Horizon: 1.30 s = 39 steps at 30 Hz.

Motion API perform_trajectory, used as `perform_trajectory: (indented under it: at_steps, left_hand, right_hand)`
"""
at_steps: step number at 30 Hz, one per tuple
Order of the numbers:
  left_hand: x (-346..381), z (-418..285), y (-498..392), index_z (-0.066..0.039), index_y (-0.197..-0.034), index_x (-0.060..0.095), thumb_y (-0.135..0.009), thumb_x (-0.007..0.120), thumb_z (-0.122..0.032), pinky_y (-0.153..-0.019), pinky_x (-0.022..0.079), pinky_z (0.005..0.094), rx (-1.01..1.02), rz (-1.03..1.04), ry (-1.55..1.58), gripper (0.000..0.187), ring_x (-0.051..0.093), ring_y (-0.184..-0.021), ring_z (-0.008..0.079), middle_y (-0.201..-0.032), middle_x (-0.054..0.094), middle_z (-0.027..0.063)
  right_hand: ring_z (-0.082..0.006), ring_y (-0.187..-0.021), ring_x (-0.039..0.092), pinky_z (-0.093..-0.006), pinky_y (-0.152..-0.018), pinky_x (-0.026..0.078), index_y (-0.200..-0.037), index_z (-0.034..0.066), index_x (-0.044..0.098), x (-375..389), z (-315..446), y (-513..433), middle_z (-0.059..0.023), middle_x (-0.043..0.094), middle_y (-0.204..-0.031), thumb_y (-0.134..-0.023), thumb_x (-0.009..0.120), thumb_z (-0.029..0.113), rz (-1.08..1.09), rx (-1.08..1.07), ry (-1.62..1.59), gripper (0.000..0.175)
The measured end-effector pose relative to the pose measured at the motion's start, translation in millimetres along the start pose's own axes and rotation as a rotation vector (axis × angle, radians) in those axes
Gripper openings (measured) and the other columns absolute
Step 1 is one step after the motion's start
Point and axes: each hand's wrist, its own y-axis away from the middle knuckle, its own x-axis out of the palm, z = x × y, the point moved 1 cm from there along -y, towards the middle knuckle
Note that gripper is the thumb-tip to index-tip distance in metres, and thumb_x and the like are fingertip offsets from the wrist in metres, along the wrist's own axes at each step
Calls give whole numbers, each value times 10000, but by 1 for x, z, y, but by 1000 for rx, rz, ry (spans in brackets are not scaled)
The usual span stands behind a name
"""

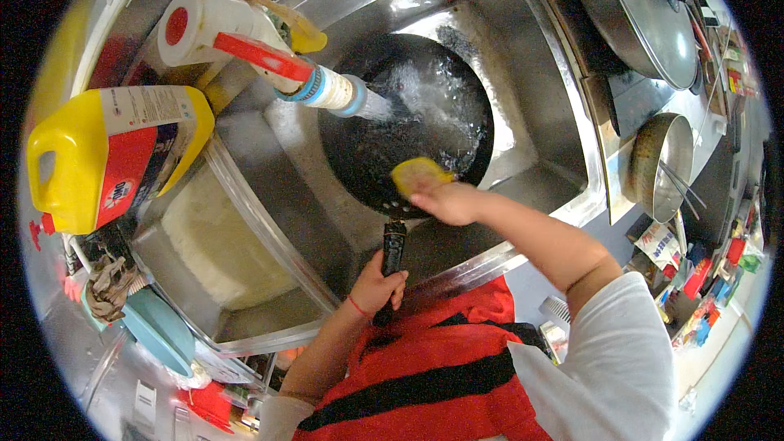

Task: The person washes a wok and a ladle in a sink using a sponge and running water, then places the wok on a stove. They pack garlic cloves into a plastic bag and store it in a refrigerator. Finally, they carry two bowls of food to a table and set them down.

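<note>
A dark frying pan [361,153] rests in the right basin of a stainless steel sink, its handle [394,251] pointing toward me. My left hand [378,285] is wrapped around that handle. Pressed under the fingers of my right hand [450,199] is a yellow sponge [407,173], at the near right part of the pan; the hand is slightly blurred. Water runs from the tap [331,95] into the pan and spreads over its inside. The tap's red lever [263,56] lies along the top of its body.
Left of the tap lies a yellow OMO detergent jug [122,159]. The left sink basin [226,239] is beside the pan's basin. On the right are a large lidded pan [643,18] and a metal pot [661,168] with utensils. A blue-green basin [160,331] stands lower left.
</note>
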Motion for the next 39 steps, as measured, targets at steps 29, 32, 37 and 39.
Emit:
perform_trajectory:
  at_steps: [29, 32, 37, 39]
  left_hand:
    - [13, -4, 1, -62, -1224, 252, -882, 526, -18, -399, 421, 341, -81, 6, 60, 440, 457, -443, 158, -586, 448, 47]
    - [21, -9, 1, -69, -1235, 246, -886, 522, -19, -396, 420, 343, -130, -28, 24, 447, 453, -441, 158, -580, 443, 49]
    - [22, -10, 4, -73, -1206, 267, -879, 522, -16, -393, 418, 343, -87, -41, 42, 419, 449, -438, 157, -577, 441, 48]
    - [20, -13, 10, -72, -1203, 265, -875, 523, -14, -397, 420, 343, -71, -50, 20, 422, 450, -438, 157, -580, 443, 49]
  right_hand:
    - [-329, -1281, 389, -417, -1091, 247, -1321, 75, 465, -88, 0, -95, -210, 461, -1331, -935, 376, 503, -142, 300, 276, 583]
    - [-357, -1318, 330, -411, -1106, 236, -1369, 68, 391, -48, 8, -156, -216, 398, -1386, -931, 230, 594, -294, 138, 115, 703]
    - [-337, -1392, 164, -363, -1130, 141, -1418, -30, 208, -16, 76, -57, -252, 181, -1483, -934, 168, 609, 143, -107, -158, 803]
    - [-330, -1392, 165, -370, -1128, 155, -1421, -31, 206, -10, 42, -21, -244, 197, -1481, -951, 185, 575, 206, -221, -89, 768]
